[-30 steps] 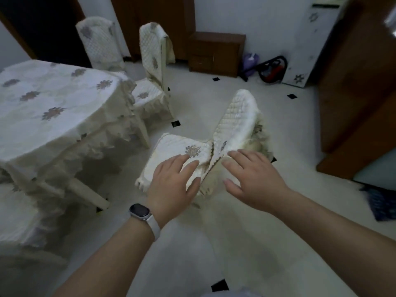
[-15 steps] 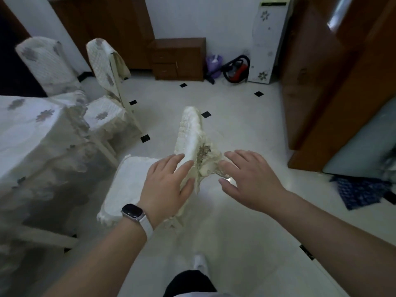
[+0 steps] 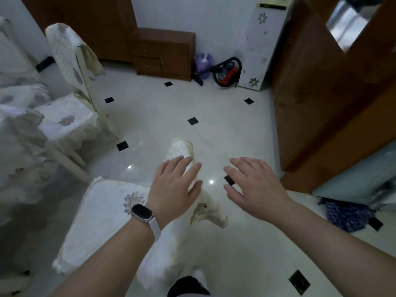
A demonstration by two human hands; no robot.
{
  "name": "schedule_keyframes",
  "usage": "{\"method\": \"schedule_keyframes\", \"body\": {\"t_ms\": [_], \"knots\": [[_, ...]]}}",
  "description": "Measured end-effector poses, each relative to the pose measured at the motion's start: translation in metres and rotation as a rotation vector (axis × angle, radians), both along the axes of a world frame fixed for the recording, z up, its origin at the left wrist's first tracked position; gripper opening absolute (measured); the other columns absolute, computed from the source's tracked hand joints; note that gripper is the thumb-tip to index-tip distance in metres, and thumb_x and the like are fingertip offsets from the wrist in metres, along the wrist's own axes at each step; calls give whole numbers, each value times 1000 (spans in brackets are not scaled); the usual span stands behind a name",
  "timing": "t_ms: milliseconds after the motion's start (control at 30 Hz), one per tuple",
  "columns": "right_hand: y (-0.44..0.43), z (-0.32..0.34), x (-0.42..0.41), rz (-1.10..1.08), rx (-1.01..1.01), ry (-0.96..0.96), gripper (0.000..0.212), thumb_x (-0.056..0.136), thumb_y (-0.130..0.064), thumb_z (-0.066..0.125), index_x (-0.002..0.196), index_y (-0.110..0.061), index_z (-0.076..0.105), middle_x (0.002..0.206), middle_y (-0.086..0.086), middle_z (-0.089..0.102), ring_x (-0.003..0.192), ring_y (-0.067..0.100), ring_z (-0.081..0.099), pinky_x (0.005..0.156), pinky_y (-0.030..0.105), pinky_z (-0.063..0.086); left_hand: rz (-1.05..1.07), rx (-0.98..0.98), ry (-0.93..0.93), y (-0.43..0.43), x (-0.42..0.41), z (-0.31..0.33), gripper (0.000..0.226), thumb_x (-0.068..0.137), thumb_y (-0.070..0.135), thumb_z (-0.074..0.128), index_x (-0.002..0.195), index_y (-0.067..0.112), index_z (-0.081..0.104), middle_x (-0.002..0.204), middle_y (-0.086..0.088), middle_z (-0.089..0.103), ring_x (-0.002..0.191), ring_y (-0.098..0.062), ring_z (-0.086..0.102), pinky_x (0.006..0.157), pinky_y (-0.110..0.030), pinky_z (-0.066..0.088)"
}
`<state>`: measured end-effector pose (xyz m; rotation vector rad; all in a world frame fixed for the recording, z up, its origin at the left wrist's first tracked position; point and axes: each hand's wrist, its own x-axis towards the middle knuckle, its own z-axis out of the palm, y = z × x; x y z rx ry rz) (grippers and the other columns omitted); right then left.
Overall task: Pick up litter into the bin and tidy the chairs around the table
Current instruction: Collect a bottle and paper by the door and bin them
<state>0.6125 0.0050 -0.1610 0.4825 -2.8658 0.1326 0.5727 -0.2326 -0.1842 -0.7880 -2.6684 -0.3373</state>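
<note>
Head view: looking down at a covered chair (image 3: 102,221) close in front, backrest top (image 3: 181,150) between the hands.
Left hand (image 3: 174,190): fingers spread and flat, palm resting on the backrest top; open, not gripping.
Right hand (image 3: 255,185): fingers spread, hovering over bare floor (image 3: 235,129) just beside the backrest; empty, touching nothing.
Chair position: pulled away from the table (image 3: 19,133), seat facing the table's cloth edge, well apart from a tucked-in place.
Second chair (image 3: 70,97): standing nearer the table, at its far corner.
Bin (image 3: 203,64): purple, far off by the wall next to a red appliance (image 3: 227,72); no litter made out on the floor near the hands.
Risk, slipping cover: loose quilted fabric under a flat palm likely to slide instead of moving the frame.
Risk, twisting: one-handed push on one side likely to swing the chair askew.
Risk, collision: hard shove likely to drive the seat into the tablecloth or the second chair's legs.
Risk, foot: own foot (image 3: 199,276) close under the chair, likely to get caught.
</note>
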Motion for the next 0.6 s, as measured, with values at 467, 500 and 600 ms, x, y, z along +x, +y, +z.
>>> {"method": "schedule_keyframes", "body": {"t_ms": [467,500,600], "knots": [[50,-9,-174,69,-9,50,42,90,-41,47,115,-13,66,124,8,62,113,29,56,95,43,42,32,0,-60,47,-158,-11,44,92,41,52,125,16,66,131,-11,63,121,-35,57,100,-50,43],[54,-12,-188,90,-24,65,42,90,-41,47,115,-13,66,124,9,62,113,30,56,95,43,42,56,-12,-61,51,-167,-11,45,92,41,51,126,16,66,131,-11,63,121,-35,57,100,-49,42],[75,-21,-232,138,-79,100,41,89,-40,49,113,-12,67,123,9,63,111,30,57,94,43,42,119,-52,-52,69,-193,-7,45,91,40,49,125,14,66,129,-12,64,118,-35,59,97,-48,45]]}}
